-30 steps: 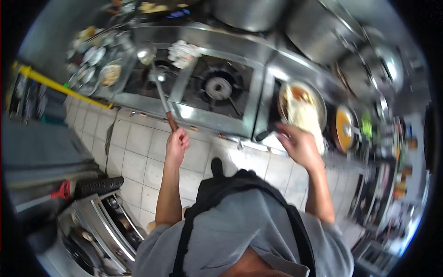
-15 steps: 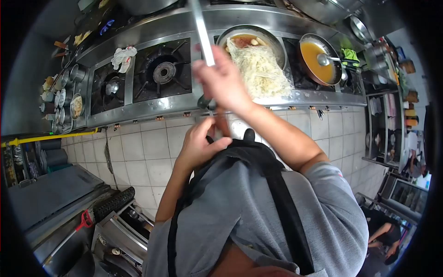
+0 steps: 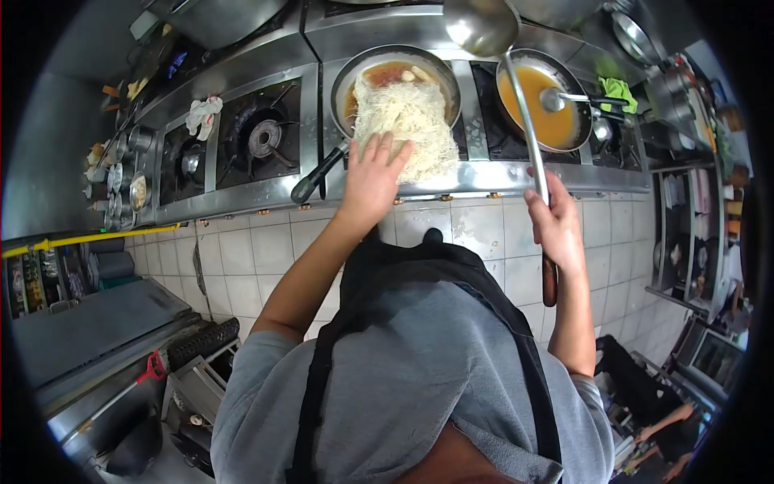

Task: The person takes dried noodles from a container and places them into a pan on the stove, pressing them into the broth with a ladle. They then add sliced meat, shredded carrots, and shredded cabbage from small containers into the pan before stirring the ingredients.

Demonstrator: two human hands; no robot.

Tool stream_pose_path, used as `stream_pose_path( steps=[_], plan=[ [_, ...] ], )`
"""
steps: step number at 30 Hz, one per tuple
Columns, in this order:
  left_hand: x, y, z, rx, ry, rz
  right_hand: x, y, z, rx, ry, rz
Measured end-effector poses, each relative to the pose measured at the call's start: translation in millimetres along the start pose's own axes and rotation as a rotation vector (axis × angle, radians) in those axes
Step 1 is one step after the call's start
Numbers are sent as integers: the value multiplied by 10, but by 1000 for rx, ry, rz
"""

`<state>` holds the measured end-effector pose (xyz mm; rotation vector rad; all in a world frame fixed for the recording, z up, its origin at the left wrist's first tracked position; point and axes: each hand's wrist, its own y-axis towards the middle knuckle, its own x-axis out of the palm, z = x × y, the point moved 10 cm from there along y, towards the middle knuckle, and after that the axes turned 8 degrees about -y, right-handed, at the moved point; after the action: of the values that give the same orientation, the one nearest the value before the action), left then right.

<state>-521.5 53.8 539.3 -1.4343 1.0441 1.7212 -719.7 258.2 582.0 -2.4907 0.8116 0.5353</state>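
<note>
Head view: left hand point(image 3: 372, 184), fingers apart, rests at the near-left edge of a pale, thin-stranded noodle heap point(image 3: 413, 129) in a round metal pan point(image 3: 342, 101). Heap extends forward and right of it; left hand nearer. Right hand point(image 3: 559, 222) clamped round a long silver metal ladle point(image 3: 526, 121), shaft angled forward-left.

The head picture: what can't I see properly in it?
Head view, left hand: palm, hidden by its back.
Head view, pan: floor, partly hidden by pale strands.
Head view, ladle: scoop's far edge, cut off by top edge.
Head view, big pot: part cut off by top edge.
</note>
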Motion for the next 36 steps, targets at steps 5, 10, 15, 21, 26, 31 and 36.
stream_pose_path(
  steps=[5,10,15,21,26,31,36],
  plan=[
    [14,97,-85,35,-57,-57,133,182,122,-219,-192,66],
    [1,188,-160,19,-96,-77,411,443,121,-186,-537,-56],
    [3,235,-235,42,-112,-62,604,582,199,-185,-611,-124],
    [20,285,-323,47,-156,-108,684,608,211,-148,-600,-151],
    [30,353,-367,68,-150,-151,728,644,278,-68,-584,-193],
    [19,424,-402,72,-168,-184,748,658,270,-59,-558,-204],
    [56,477,-444,74,-200,-221,771,686,251,-48,-547,-212]
  ],
)
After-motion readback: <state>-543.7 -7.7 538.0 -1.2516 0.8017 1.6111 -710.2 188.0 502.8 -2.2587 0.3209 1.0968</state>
